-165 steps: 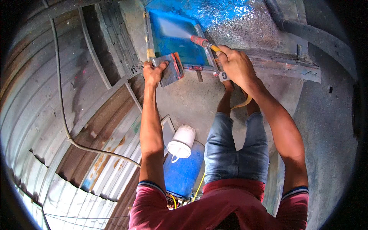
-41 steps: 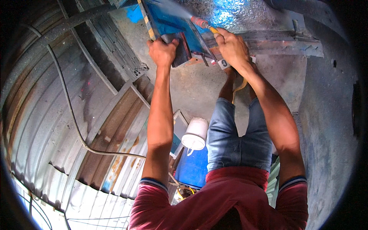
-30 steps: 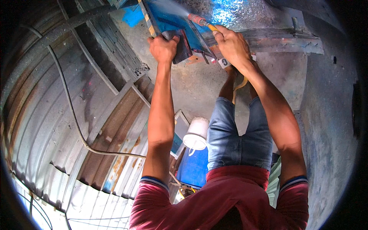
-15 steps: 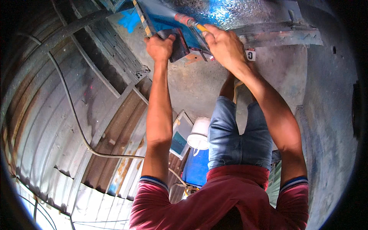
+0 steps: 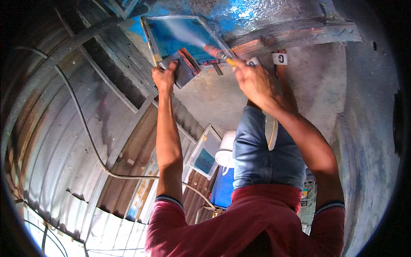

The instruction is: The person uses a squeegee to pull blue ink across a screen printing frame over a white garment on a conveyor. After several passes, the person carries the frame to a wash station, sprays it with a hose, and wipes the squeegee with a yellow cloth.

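My left hand (image 5: pixel 163 80) is closed at the near left corner of a framed mesh screen (image 5: pixel 214 35) with blue across its mesh. Under its thumb is a dark flat piece (image 5: pixel 185 73) with a red-stained edge, overlapping the frame's near side; its exact kind is unclear. My right hand (image 5: pixel 255 87) is wrapped round a hose nozzle (image 5: pixel 213 52) with a red tip and a yellow part behind it. A white jet of water shoots from the tip up and left over the blue mesh. Below the hand, part of the hose hangs near my legs.
Wet, blue-stained floor (image 5: pixel 257 13) shines beyond a low ledge (image 5: pixel 299 37). Corrugated metal sheeting (image 5: pixel 55 141) and a grey cable (image 5: pixel 79 107) are at left. Another framed screen (image 5: pixel 205 147), a white bucket (image 5: pixel 225 150) and a blue container (image 5: pixel 222 188) stand beside my legs.
The screen has turned from steeply tilted to facing me more fully, coming nearer. My left hand moved left and down with the dark piece; my right hand and the nozzle moved slightly down and right.
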`<state>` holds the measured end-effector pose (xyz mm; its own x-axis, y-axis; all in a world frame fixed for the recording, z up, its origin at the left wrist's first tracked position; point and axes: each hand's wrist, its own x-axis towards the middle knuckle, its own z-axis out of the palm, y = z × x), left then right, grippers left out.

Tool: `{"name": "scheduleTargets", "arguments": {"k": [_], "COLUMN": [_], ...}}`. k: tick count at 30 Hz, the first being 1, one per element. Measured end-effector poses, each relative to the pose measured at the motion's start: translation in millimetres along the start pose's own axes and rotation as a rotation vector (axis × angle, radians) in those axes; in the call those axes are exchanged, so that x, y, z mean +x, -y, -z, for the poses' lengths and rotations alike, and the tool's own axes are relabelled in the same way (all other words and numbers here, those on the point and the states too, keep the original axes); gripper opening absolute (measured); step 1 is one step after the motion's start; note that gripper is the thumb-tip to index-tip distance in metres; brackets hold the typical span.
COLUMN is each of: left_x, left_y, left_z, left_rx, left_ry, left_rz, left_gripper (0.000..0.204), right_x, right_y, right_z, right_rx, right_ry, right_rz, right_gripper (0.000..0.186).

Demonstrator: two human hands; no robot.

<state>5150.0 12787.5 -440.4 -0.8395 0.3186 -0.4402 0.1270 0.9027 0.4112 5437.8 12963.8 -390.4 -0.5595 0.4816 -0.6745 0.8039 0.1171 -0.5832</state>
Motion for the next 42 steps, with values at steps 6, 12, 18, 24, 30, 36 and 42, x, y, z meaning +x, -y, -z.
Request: {"name": "scheduleTargets", "arguments": {"k": [6,12,18,24,30,36,42], "left_x": [-14,-26,-22,-28,-32,-30,-25], "left_y": [29,34,44,63,62,48,53], "left_z": [12,14,14,17,20,30,35], "left_rx": [-0.32,-0.398,-0.304,-0.393,-0.315,-0.363,-0.395], "left_ry": [0.138,0.147,0.073,0.157,0.174,0.257,0.349], "left_rz": [0.057,0.107,0.132,0.103,0.056,0.07,0.07], "left_gripper": [0.029,0.032,0.038,0.037,0.038,0.046,0.049], "right_x": [-5,27,9,-14,-14,-47,-37], "right_y": [-36,-53,-11,-2,-89,-22,-49], "right_z": [-17,18,16,0,-11,4,-5], "right_rx": [0.024,0.128,0.171,0.065,-0.049,0.17,0.135], "right_ry": [0.004,-0.124,-0.063,0.006,-0.152,-0.003,-0.039], "right_rz": [-0.088,0.006,0.098,0.128,0.14,0.126,0.103], "right_gripper": [0.031,0.035,0.035,0.033,0.031,0.03,0.033]}}
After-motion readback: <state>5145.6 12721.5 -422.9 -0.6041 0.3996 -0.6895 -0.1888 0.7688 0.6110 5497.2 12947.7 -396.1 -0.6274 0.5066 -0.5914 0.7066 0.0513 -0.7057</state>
